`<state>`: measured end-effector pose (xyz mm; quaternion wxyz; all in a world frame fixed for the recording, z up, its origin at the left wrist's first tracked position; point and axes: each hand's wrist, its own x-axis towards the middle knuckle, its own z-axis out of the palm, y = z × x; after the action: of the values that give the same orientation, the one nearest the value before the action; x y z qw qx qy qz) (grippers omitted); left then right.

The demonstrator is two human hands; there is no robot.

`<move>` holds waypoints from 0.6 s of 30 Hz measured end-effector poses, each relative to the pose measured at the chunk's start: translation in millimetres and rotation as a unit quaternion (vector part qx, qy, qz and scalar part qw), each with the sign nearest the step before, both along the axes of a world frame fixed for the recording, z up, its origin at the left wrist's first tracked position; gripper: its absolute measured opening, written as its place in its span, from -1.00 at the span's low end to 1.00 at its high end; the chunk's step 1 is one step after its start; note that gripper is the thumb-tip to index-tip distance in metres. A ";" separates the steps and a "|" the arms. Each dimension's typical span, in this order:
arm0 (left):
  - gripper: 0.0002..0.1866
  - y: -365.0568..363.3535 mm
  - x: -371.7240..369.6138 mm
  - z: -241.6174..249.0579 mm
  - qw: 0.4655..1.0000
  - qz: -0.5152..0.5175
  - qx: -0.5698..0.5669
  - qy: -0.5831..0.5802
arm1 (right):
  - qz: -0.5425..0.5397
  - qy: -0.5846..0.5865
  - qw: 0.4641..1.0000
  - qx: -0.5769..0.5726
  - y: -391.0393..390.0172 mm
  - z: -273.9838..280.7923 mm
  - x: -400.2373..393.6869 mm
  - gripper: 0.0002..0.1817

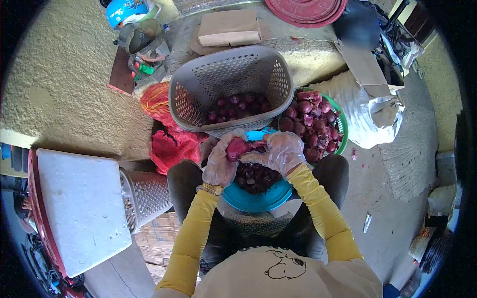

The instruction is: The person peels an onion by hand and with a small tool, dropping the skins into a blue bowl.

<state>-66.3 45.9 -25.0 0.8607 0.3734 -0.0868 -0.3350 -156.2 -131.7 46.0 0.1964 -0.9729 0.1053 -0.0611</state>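
Observation:
A red onion is gripped in my gloved left hand, its smooth purple side showing. My right hand, in a clear plastic glove too, is closed on the reddish onion skin at the onion's right end. Below both hands, between my knees, sits a blue basin with dark red onion peelings in it. Just beyond stands a grey perforated basket with several smooth purple onions at its bottom. To the right, a green basket is heaped with onions in dry skin.
Red mesh sacks lie left of the grey basket. A white sack rests at the right. A white foam board and another pale basket stand at the left. A cardboard box and red lids lie at the back.

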 end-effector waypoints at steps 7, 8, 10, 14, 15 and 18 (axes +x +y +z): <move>-0.59 7.5 5.7 12.1 0.958 -0.048 0.191 -0.208 | -0.005 -0.044 0.999 -0.011 -1.9 -5.1 0.7 -0.16; -0.62 7.8 3.0 20.3 0.852 -0.019 0.346 -0.393 | -0.006 -0.044 0.999 -0.013 -2.6 -5.1 0.7 -0.16; -0.64 8.0 -0.3 8.2 0.882 -0.009 0.309 -0.357 | 0.004 -0.014 0.999 -0.041 -2.1 -6.1 0.8 -0.16; -0.69 5.5 3.6 15.9 0.866 -0.023 0.338 -0.369 | 0.010 0.026 0.999 -0.045 -1.0 -8.7 1.9 -0.15; -0.69 5.2 3.4 15.7 0.865 -0.023 0.338 -0.369 | 0.010 0.007 0.999 -0.043 -0.9 -12.0 2.4 -0.15; -0.73 3.2 0.4 20.6 0.809 0.038 0.375 -0.451 | 0.016 -0.029 0.999 -0.030 -1.9 -13.2 3.0 -0.15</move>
<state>-65.9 49.1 -4.5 0.5297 0.7795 -0.3183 -0.1022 -153.2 -133.6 32.7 0.1707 -0.9778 0.0821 -0.0896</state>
